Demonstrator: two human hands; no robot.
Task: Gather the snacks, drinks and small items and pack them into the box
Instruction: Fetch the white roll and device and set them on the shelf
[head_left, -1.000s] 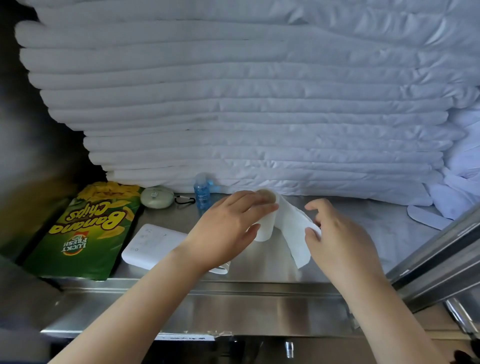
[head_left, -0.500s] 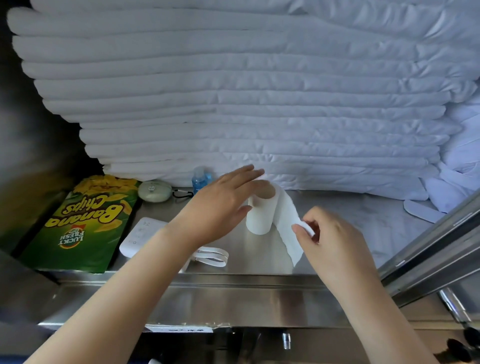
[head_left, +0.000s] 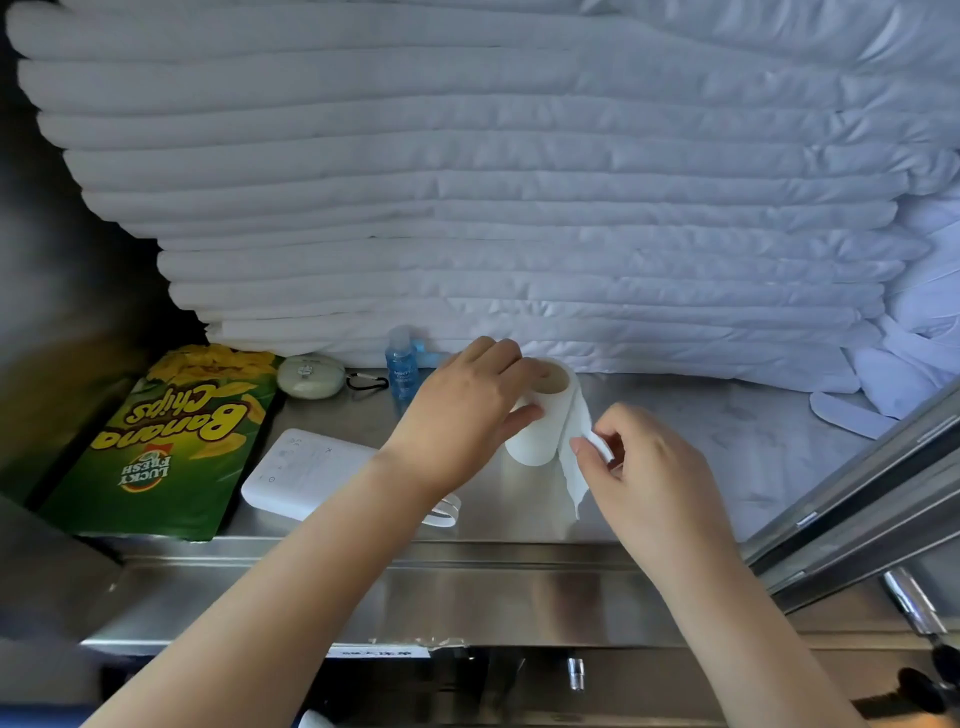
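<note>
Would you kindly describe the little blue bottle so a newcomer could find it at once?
Under the stack of white bedding runs a steel counter. At its back, between a pale green round case and the left hand, stands the blue bottle, the only bottle there.

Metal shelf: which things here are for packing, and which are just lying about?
Likely for packing: banana chips bag, green round case, blue bottle, white device, paper roll (left hand grips it, right hand pinches its loose end).
Lying about: stacked white bedding, white slippers.

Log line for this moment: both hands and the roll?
left hand: holds tissue roll | right hand: pinches loose sheet | roll: upright on steel counter
</note>
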